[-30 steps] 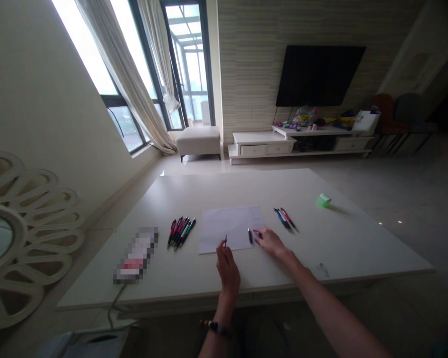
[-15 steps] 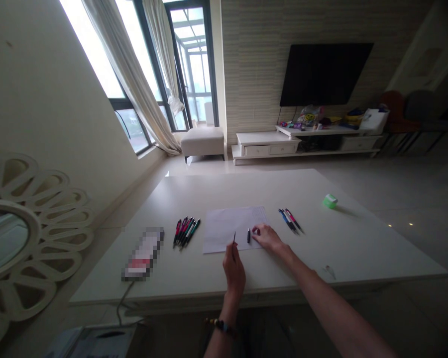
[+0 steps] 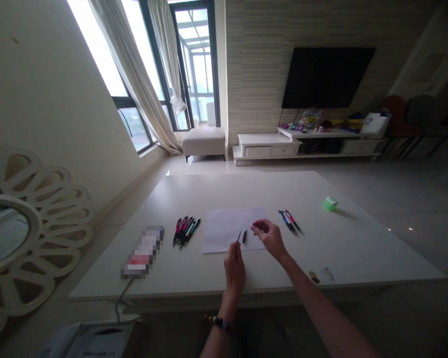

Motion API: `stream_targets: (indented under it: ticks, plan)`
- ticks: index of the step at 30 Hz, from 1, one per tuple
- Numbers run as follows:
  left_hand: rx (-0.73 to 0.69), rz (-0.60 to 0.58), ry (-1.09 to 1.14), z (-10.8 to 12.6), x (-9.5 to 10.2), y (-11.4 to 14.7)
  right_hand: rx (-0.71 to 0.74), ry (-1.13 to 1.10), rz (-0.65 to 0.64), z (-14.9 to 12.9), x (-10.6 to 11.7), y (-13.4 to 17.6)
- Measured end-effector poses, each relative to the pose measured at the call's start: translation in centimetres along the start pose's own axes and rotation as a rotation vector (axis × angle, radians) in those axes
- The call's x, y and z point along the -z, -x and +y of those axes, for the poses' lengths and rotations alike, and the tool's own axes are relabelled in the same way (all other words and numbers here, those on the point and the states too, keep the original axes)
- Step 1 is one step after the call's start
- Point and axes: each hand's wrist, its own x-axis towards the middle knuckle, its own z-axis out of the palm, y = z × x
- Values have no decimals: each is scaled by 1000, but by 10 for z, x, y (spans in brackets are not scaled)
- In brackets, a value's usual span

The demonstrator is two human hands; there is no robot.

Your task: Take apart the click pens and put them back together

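The thin, dark, rod-like piece (image 3: 239,236) tilts upward from your left hand (image 3: 235,271), fingertips pinched around it — just beside the short black cylinder (image 3: 244,235) on the white paper sheet (image 3: 220,223). Your right hand (image 3: 269,236) curls, nearly closed; you can't tell its contents — a light, steady pinch should serve best.

No legible txt, nos., labels, brands or signs

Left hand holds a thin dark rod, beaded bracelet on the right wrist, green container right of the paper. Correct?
No: the beaded bracelet is on the left wrist, as the head view shows. The left hand holds a thin dark rod, and the green container is right of the paper.
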Motion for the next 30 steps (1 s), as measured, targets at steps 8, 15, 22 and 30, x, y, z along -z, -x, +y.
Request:
stream_targets:
  ticks: [8,15,22,30]
  plan:
    - [-5,-26,7,0,-1,0,93,-18,-33,-45,-7,6]
    - [-3,-47,38,2,-1,0,90,49,-120,-40,-11,8]
    - [8,-24,47,4,0,0,47,50,-271,-23,-9,6]
    - [-3,28,29,-2,-2,1,-316,728,-146,21,-23,-24]
